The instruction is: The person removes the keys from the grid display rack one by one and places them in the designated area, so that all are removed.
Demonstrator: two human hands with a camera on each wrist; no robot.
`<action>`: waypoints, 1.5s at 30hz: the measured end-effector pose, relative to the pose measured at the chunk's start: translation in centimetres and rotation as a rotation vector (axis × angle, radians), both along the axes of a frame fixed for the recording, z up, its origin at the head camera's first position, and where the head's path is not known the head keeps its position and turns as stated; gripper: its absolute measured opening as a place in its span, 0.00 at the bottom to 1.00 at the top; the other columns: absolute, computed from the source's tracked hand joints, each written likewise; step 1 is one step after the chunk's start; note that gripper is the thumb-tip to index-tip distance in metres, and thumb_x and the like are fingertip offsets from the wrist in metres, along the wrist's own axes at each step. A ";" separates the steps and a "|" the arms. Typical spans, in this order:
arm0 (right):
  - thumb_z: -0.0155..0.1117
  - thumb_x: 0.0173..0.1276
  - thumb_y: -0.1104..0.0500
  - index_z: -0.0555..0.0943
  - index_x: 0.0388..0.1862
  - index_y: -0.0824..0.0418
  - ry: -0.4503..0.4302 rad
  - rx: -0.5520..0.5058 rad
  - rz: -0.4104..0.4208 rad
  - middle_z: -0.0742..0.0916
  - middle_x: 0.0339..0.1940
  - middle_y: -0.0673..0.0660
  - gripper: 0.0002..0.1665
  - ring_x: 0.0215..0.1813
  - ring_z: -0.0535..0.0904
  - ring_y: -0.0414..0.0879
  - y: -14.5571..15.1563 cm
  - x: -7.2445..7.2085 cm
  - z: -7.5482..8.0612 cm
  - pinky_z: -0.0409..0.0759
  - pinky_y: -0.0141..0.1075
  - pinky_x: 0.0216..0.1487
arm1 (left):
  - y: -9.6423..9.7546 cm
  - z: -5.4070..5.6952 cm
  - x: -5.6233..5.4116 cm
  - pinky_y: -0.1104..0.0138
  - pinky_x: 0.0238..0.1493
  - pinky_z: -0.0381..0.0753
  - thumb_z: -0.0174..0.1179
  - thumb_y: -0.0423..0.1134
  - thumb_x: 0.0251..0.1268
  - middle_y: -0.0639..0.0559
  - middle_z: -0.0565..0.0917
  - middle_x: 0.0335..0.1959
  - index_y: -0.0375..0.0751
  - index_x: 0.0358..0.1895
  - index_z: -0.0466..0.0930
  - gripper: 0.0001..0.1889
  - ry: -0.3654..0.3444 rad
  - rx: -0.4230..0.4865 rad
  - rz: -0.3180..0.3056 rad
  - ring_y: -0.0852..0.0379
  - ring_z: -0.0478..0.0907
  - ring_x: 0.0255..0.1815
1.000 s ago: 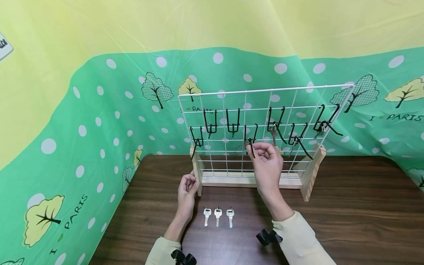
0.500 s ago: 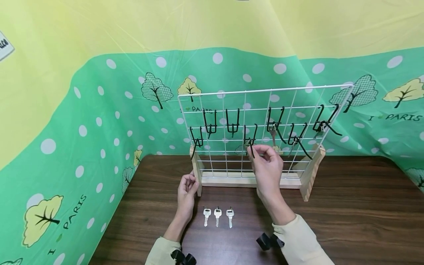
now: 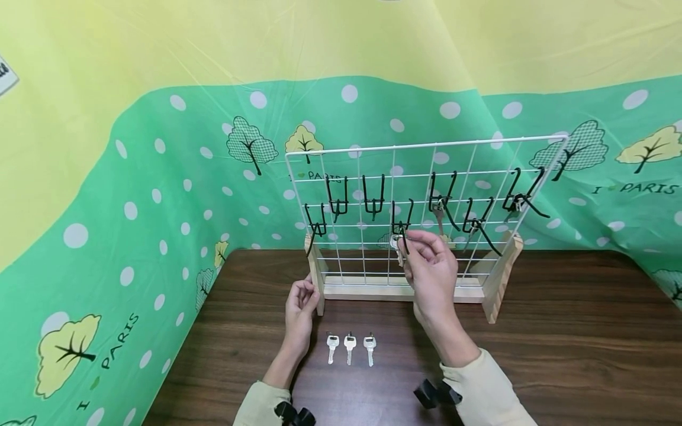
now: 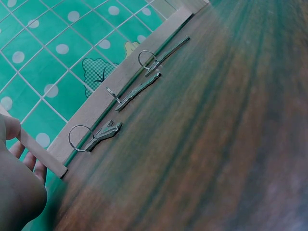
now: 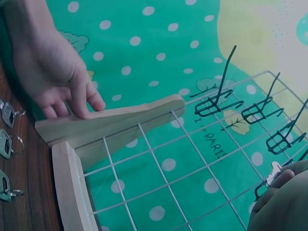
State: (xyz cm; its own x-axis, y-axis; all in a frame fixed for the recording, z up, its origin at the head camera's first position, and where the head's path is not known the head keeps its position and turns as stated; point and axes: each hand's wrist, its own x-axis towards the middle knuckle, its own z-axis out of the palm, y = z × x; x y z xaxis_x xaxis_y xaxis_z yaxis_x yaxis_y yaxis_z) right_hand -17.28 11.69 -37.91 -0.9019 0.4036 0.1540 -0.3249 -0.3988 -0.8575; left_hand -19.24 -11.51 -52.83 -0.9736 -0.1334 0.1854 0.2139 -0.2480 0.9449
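My left hand (image 3: 300, 309) grips the left wooden side (image 3: 317, 284) of a white wire grid rack (image 3: 378, 278); the right wrist view shows its fingers and thumb about the wood. At a lower black hook (image 3: 401, 214) on the grid, my right hand (image 3: 433, 273) pinches a silver key (image 3: 395, 242) with curled fingers. The key's ring is hidden by the fingers. In the right wrist view that key (image 5: 274, 172) shows against the fingertips. Three silver keys lie in a row before the rack: a left one (image 3: 333, 348), a middle one (image 3: 350, 348) and a right one (image 3: 370, 350).
Several other black hooks stick out from the grid, including a left one (image 3: 317, 223). Keys hang on hooks at the right, such as one key (image 3: 440, 214). A green and yellow cloth (image 3: 176, 148) surrounds the brown wooden table (image 3: 575, 343).
My right hand has shifted slightly right at the hook, and the key there, earlier mostly covered by the fingers, now shows to their left. The left hand has not moved.
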 end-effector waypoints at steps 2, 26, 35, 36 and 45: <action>0.69 0.78 0.73 0.88 0.46 0.61 -0.021 0.001 0.014 0.89 0.30 0.49 0.08 0.21 0.68 0.36 0.1 0.1 0.1 0.65 0.24 0.22 | 0.0 0.0 -0.1 0.72 0.66 0.78 0.56 0.21 0.80 0.25 0.71 0.79 0.30 0.49 0.72 0.05 0.000 0.001 0.005 0.37 0.69 0.80; 0.67 0.80 0.71 0.91 0.38 0.56 -0.069 0.047 0.080 0.89 0.30 0.47 0.13 0.21 0.67 0.36 0.6 1.2 0.7 0.64 0.25 0.21 | 0.0 0.1 0.1 0.73 0.66 0.77 0.57 0.19 0.78 0.24 0.71 0.78 0.22 0.50 0.69 0.07 0.014 0.008 0.007 0.57 0.76 0.73; 0.66 0.78 0.73 0.90 0.39 0.56 -0.047 0.054 0.069 0.89 0.30 0.47 0.14 0.20 0.67 0.36 0.6 1.5 0.5 0.65 0.24 0.22 | -0.1 0.0 0.1 0.73 0.65 0.77 0.58 0.21 0.78 0.23 0.70 0.79 0.17 0.53 0.66 0.12 0.028 0.005 -0.006 0.63 0.77 0.70; 0.66 0.78 0.73 0.90 0.39 0.58 -0.046 0.058 0.067 0.88 0.30 0.47 0.13 0.20 0.67 0.36 0.6 1.6 0.5 0.65 0.24 0.22 | 0.0 0.1 0.1 0.73 0.65 0.77 0.57 0.20 0.78 0.23 0.70 0.79 0.16 0.53 0.65 0.12 0.027 0.004 -0.007 0.63 0.76 0.70; 0.66 0.79 0.73 0.88 0.43 0.66 -0.042 0.092 0.073 0.88 0.33 0.49 0.06 0.22 0.66 0.38 0.7 2.4 0.4 0.66 0.26 0.25 | 0.0 0.1 0.2 0.73 0.65 0.77 0.58 0.20 0.78 0.24 0.70 0.79 0.18 0.53 0.66 0.11 0.008 0.006 -0.002 0.63 0.77 0.68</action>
